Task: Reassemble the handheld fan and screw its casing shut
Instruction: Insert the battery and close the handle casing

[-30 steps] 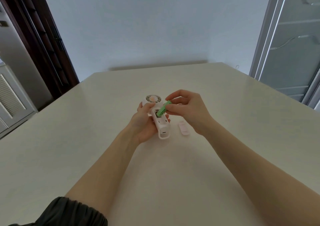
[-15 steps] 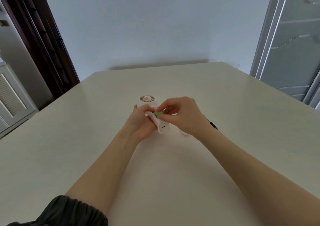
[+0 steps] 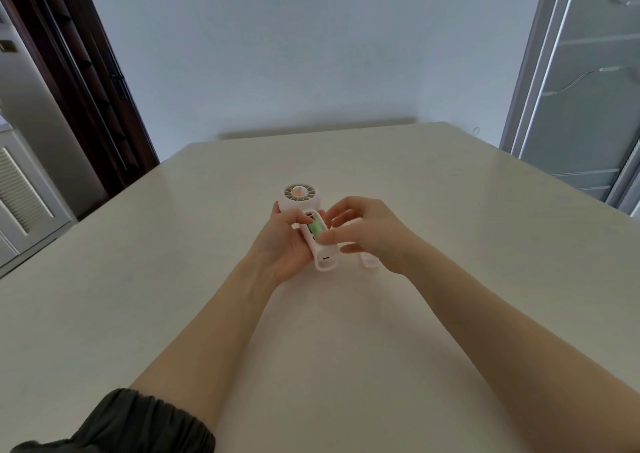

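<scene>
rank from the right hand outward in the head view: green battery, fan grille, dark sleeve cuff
1. green battery, in the handle, at the right hand's fingertips.
2. fan grille, farther up the table, to the left.
3. dark sleeve cuff, bottom left, on the left arm.

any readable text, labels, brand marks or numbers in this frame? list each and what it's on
None readable.
Small white plastic handheld fan: no print or brand mark shows on its casing.
Round sticker at the fan's grille centre: a pastel blur, too small to tell whether it carries any text.
Green cylindrical battery in the open handle: no legible marking.
White plastic cover piece on the pale table: plain, mostly hidden by the right hand.
</scene>
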Motion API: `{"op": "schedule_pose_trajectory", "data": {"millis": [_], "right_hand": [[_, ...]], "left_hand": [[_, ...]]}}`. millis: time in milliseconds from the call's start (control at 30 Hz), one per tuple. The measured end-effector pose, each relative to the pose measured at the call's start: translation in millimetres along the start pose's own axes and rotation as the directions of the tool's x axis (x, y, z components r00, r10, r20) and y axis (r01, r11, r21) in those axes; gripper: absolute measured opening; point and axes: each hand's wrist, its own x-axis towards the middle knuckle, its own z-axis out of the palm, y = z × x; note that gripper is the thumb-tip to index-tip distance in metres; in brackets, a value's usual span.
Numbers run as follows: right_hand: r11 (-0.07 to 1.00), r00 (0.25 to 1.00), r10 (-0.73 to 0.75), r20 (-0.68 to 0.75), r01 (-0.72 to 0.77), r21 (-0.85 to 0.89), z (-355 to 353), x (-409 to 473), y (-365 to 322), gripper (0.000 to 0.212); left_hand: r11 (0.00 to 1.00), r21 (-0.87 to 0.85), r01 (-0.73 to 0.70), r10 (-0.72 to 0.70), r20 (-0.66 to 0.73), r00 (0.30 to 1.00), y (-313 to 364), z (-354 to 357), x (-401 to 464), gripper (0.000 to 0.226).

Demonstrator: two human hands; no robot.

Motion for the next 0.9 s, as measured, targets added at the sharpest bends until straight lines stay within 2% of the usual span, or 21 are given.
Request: {"op": "schedule_pose_trajectory", "data": {"millis": [67, 133, 200, 300, 400, 500, 600, 733, 900], "right_hand": [[0.977, 0.988, 0.148, 0.045, -0.153, 0.148, 0, 0, 1, 0.042], [0.956, 0.976, 0.21, 0.049, -0.216, 0.197, 1, -1, 2, 0.051], [0.946, 0.971, 0.235, 0.055, -0.241, 0.216, 3, -1, 3, 0.052], [0.92, 0.956, 0.26, 0.136, -0.288, 0.266, 5, 0, 6, 0.047], [0.909, 0.952, 0.26, 0.161, -0.297, 0.292, 5, 2, 9, 0.045], [0.911, 0.957, 0.246, 0.153, -0.282, 0.299, 6, 3, 11, 0.032], [0.904, 0.956, 0.258, 0.137, -0.289, 0.315, 7, 4, 12, 0.022], [0.885, 0.949, 0.287, 0.129, -0.314, 0.344, 7, 5, 10, 0.022], [0.891, 0.958, 0.278, 0.075, -0.286, 0.351, 9, 4, 8, 0.029]], "left_hand": [[0.999, 0.048, -0.009, 0.01, -0.013, 1.0, -1, 1, 0, 0.061], [0.995, 0.099, -0.025, 0.027, -0.019, 0.999, -2, 3, -1, 0.067], [0.991, 0.127, -0.035, 0.039, -0.029, 0.999, -1, 3, -2, 0.069], [0.99, 0.132, -0.044, 0.047, -0.022, 0.999, 0, 4, -3, 0.069], [0.989, 0.141, -0.044, 0.048, -0.026, 0.998, -1, 5, -4, 0.067], [0.984, 0.172, -0.046, 0.054, -0.045, 0.998, -2, 8, -4, 0.066], [0.976, 0.21, -0.056, 0.068, -0.05, 0.996, -4, 10, -2, 0.076], [0.961, 0.263, -0.082, 0.099, -0.052, 0.994, -7, 12, 0, 0.082], [0.964, 0.249, -0.095, 0.111, -0.051, 0.992, -5, 12, -2, 0.075]]}}
